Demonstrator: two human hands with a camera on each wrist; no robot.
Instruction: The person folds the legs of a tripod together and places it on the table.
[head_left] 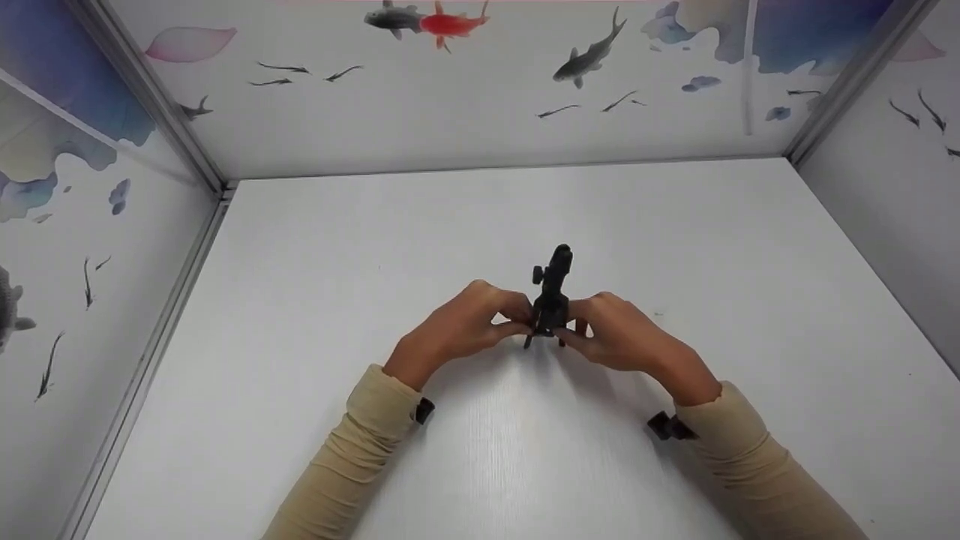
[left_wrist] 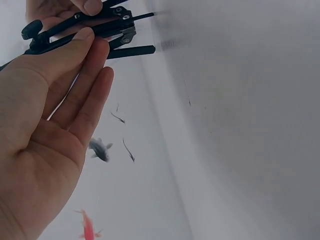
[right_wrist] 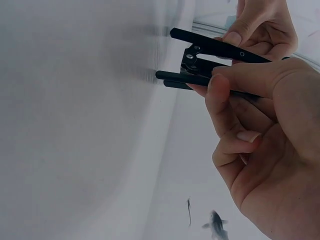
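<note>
A small black tripod [head_left: 556, 279] stands upright near the middle of the table, its legs only slightly spread. Thumb and fingers of my left hand [head_left: 466, 324] pinch it low on its left side. On the opposite side my right hand [head_left: 624, 331] grips a leg between thumb and index finger. A round knob [left_wrist: 32, 29] sticks out from the tripod's side in the left wrist view. Metal joints of the legs [right_wrist: 190, 56] show in the right wrist view, with the leg tips at or close to the tabletop. The fingers partly hide the tripod's middle.
The white tabletop [head_left: 315, 247] is enclosed by panels printed with fish; the back panel [head_left: 480, 112] rises from its far edge. A metal frame post [head_left: 150, 97] marks the left corner. Small black devices [head_left: 667, 427] sit at both cuffs.
</note>
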